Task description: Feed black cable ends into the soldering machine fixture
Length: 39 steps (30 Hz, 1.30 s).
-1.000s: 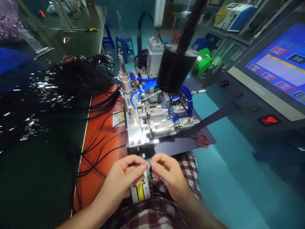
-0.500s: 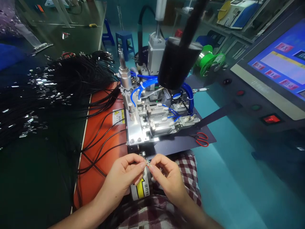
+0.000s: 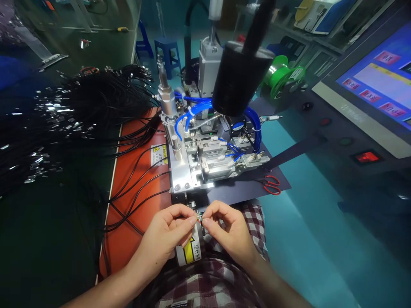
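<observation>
"What is being held, and where?"
"Thin wires (image 3: 199,217) are held low in the view, at six o'clock from the metal machine (image 3: 218,169). They are pinched between thumb and forefinger of the left hand (image 3: 170,229), and their ends are nipped by the right hand (image 3: 229,226). How many there are cannot be told."

"How are the hands placed?"
"The left is set at eight o'clock from the wires, the right at four, with fingertips just beside each other. Below, between six and seven o'clock, a label with a yellow arrow (image 3: 189,252) is partly covered by the left hand."

"And what is seen around them?"
"At two o'clock, red-handled scissors (image 3: 265,183) are laid on a dark plate (image 3: 231,194); farther out that way, a lit screen (image 3: 369,81) is mounted. A green spool (image 3: 276,81) is seen toward one o'clock. Between nine and ten o'clock, the orange desk (image 3: 122,252) is crossed by black cables, and a large bundle of black cables (image 3: 105,94) is heaped toward eleven."
</observation>
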### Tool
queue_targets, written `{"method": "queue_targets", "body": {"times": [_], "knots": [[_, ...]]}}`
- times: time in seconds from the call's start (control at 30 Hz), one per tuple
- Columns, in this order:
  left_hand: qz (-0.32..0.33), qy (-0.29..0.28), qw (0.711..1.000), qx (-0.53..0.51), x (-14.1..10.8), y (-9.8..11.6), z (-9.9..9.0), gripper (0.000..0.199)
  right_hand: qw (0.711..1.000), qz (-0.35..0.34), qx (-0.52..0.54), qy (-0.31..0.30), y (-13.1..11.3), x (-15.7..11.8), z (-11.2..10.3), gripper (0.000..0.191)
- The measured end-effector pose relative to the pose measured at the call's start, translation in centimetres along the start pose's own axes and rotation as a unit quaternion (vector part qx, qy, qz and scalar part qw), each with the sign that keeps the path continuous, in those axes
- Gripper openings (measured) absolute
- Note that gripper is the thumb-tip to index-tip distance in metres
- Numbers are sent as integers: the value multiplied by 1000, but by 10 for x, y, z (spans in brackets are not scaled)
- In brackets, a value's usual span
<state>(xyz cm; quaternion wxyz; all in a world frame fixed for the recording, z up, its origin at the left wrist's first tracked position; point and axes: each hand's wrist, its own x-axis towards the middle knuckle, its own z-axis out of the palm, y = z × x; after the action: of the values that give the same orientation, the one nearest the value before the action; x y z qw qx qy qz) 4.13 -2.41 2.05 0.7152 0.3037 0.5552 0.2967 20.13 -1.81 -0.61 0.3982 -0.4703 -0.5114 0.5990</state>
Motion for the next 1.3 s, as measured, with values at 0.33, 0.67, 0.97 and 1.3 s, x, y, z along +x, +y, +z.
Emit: {"method": "queue_targets", "body": {"times": [0.33,0.67,0.97,1.3], "knots": [[7,-6,1000,2,2,-5,-4,21,1000,5,-1,18,7,-6,11,8],[1,7,1000,23,2,-5,-2,24,1000,10,7,1,4,-2,2,12],[7,-7,1000,29,2,-5,-2,23,999,31,-20,-12,-5,4,-1,9],[13,-53,997,47,2,-7,-7,21,972,150,115,-140,-3,12,-14,16]]}}
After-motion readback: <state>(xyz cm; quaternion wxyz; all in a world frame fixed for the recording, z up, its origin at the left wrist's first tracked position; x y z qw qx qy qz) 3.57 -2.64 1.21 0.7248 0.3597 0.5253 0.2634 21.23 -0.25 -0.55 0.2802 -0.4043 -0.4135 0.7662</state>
